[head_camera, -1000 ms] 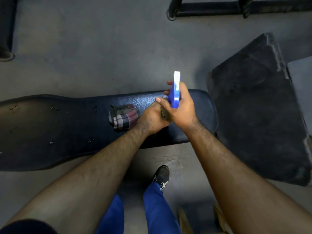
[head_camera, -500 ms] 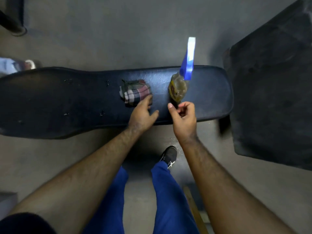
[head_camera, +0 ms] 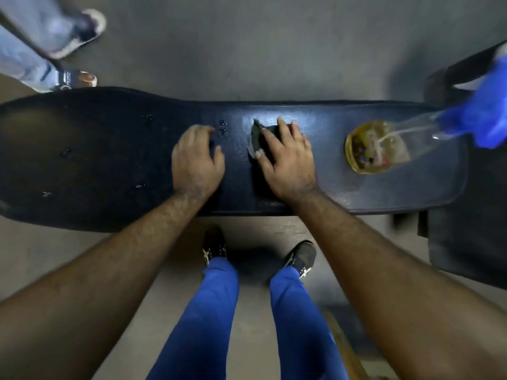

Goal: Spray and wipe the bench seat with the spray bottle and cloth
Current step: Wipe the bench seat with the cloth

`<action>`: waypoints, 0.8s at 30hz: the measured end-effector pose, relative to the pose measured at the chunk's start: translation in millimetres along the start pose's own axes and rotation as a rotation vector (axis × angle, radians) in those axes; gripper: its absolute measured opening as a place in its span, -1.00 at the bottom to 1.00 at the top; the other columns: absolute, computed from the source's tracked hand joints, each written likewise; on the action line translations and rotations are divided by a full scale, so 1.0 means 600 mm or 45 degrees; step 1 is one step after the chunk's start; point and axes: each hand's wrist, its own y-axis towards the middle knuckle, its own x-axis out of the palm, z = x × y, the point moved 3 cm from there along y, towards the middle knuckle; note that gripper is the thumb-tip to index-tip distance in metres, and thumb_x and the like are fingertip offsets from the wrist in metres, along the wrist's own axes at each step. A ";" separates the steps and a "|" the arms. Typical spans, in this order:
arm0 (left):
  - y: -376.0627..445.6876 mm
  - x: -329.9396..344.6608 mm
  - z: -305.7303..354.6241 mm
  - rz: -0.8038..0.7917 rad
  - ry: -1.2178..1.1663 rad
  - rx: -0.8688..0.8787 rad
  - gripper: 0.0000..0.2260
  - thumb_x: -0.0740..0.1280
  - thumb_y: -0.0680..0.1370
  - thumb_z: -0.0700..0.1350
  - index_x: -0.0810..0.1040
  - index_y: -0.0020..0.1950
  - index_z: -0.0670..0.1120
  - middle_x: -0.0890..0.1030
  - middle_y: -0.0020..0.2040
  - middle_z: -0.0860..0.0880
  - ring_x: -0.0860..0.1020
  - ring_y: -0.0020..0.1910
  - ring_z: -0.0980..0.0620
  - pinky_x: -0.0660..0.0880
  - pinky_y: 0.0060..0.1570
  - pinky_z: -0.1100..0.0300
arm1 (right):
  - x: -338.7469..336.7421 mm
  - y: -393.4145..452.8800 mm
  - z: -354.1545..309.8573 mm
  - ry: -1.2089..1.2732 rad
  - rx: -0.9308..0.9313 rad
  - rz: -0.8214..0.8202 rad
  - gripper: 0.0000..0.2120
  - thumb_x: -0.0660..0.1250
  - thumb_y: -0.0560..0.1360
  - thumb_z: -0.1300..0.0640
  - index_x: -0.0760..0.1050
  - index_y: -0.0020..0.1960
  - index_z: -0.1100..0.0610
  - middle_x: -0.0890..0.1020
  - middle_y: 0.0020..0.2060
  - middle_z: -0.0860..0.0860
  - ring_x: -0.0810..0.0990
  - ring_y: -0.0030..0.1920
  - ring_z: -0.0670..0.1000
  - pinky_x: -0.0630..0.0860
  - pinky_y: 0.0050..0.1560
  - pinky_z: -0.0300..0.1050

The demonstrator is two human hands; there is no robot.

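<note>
The long dark padded bench seat (head_camera: 109, 165) runs across the view, with small tears in its left half. My right hand (head_camera: 288, 160) lies flat on the cloth (head_camera: 258, 138), pressing it onto the seat near the middle; only a dark corner of the cloth shows past my fingers. Left of it, my left hand (head_camera: 196, 160) rests palm down on the bare seat, fingers apart, holding nothing. The clear spray bottle (head_camera: 378, 145) with yellowish liquid and a blue trigger head stands on the seat's right end, untouched by either hand.
Another person's legs and shoes (head_camera: 68, 42) stand beyond the bench at top left. A second dark pad (head_camera: 466, 242) sits to the right of the bench. My own feet (head_camera: 215, 246) are on the concrete floor in front of the seat.
My right hand let go of the spray bottle, which now stands on the seat, and moved onto the cloth. My left hand shifted left off the cloth onto the bare seat. The view moved closer.
</note>
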 end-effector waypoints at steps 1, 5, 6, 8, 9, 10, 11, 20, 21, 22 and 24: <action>0.005 0.008 -0.018 -0.037 0.053 0.002 -0.60 0.28 0.56 -0.07 0.44 0.37 -0.17 0.44 0.40 -0.18 0.38 0.41 -0.14 0.30 0.42 -0.05 | 0.014 0.007 0.002 -0.078 -0.025 -0.014 -0.43 0.10 0.60 -0.20 0.35 0.53 0.02 0.27 0.57 0.13 0.12 0.59 0.25 0.06 0.56 0.28; 0.015 0.039 -0.062 -0.126 0.174 0.111 -0.49 0.16 0.62 -0.01 0.26 0.52 -0.20 0.18 0.57 -0.21 0.12 0.57 -0.15 0.05 0.55 -0.04 | 0.045 0.025 0.003 -0.250 -0.090 0.100 -0.46 0.09 0.63 -0.21 0.33 0.54 -0.02 0.30 0.57 0.06 0.16 0.58 0.23 0.03 0.55 0.31; 0.015 0.044 -0.068 -0.121 0.157 0.122 -0.49 0.15 0.62 -0.01 0.26 0.53 -0.20 0.18 0.57 -0.22 0.11 0.57 -0.15 0.03 0.55 -0.04 | 0.050 0.028 0.002 -0.268 -0.090 0.106 -0.47 0.09 0.63 -0.21 0.32 0.54 -0.04 0.30 0.57 0.05 0.16 0.58 0.22 0.03 0.55 0.32; 0.016 0.051 -0.072 -0.103 0.123 0.139 -0.50 0.15 0.63 -0.02 0.26 0.52 -0.21 0.18 0.57 -0.22 0.10 0.57 -0.14 0.02 0.55 -0.05 | 0.055 0.043 0.000 -0.318 -0.107 0.110 -0.49 0.10 0.63 -0.19 0.31 0.54 -0.07 0.29 0.57 0.02 0.16 0.59 0.22 0.00 0.54 0.35; 0.015 0.051 -0.073 -0.098 0.116 0.143 -0.50 0.14 0.62 -0.02 0.26 0.52 -0.21 0.18 0.57 -0.22 0.10 0.58 -0.14 0.03 0.55 -0.05 | 0.053 0.056 0.000 -0.342 -0.101 0.114 -0.49 0.09 0.63 -0.18 0.30 0.55 -0.09 0.28 0.58 0.01 0.14 0.59 0.21 -0.02 0.53 0.37; 0.015 0.051 -0.075 -0.100 0.105 0.145 -0.50 0.14 0.62 -0.02 0.26 0.52 -0.21 0.18 0.57 -0.21 0.10 0.58 -0.14 0.03 0.55 -0.05 | 0.051 0.075 -0.001 -0.348 -0.050 0.129 -0.49 0.08 0.63 -0.18 0.29 0.55 -0.11 0.25 0.59 0.00 0.12 0.60 0.20 -0.05 0.52 0.38; 0.017 0.048 -0.076 -0.112 0.080 0.148 -0.50 0.15 0.62 -0.03 0.27 0.52 -0.21 0.19 0.57 -0.21 0.11 0.57 -0.13 0.03 0.55 -0.05 | 0.049 0.093 -0.002 -0.325 0.058 0.154 -0.49 0.06 0.63 -0.18 0.27 0.56 -0.12 0.22 0.60 -0.01 0.09 0.61 0.18 -0.08 0.52 0.39; 0.013 -0.010 -0.141 -0.059 0.037 0.133 -0.55 0.12 0.60 -0.14 0.34 0.48 -0.23 0.30 0.53 -0.21 0.20 0.54 -0.16 0.05 0.54 -0.04 | 0.085 0.054 -0.083 -0.347 -0.472 -0.009 -0.46 0.10 0.59 -0.09 0.30 0.55 -0.07 0.28 0.58 0.02 0.16 0.59 0.19 0.05 0.52 0.37; 0.009 -0.005 -0.148 -0.074 0.058 0.153 -0.54 0.11 0.61 -0.12 0.32 0.49 -0.23 0.27 0.54 -0.20 0.18 0.55 -0.16 0.04 0.55 -0.06 | 0.079 0.084 -0.074 -0.341 -0.284 0.071 -0.47 0.09 0.59 -0.09 0.29 0.56 -0.07 0.26 0.59 0.03 0.14 0.60 0.19 0.04 0.52 0.37; 0.006 -0.001 -0.154 -0.074 0.068 0.175 -0.53 0.11 0.61 -0.11 0.30 0.50 -0.23 0.25 0.55 -0.20 0.16 0.56 -0.15 0.03 0.55 -0.07 | 0.077 0.108 -0.076 -0.307 -0.020 0.137 -0.47 0.07 0.61 -0.09 0.26 0.57 -0.08 0.23 0.60 0.02 0.10 0.61 0.18 0.00 0.53 0.37; 0.003 0.007 -0.161 -0.049 0.101 0.224 -0.53 0.09 0.62 -0.10 0.29 0.51 -0.24 0.24 0.55 -0.20 0.15 0.56 -0.16 0.04 0.54 -0.08 | 0.091 0.117 -0.115 -0.213 0.276 0.182 -0.47 0.07 0.61 -0.09 0.24 0.58 -0.09 0.20 0.61 0.01 0.05 0.62 0.19 -0.06 0.54 0.37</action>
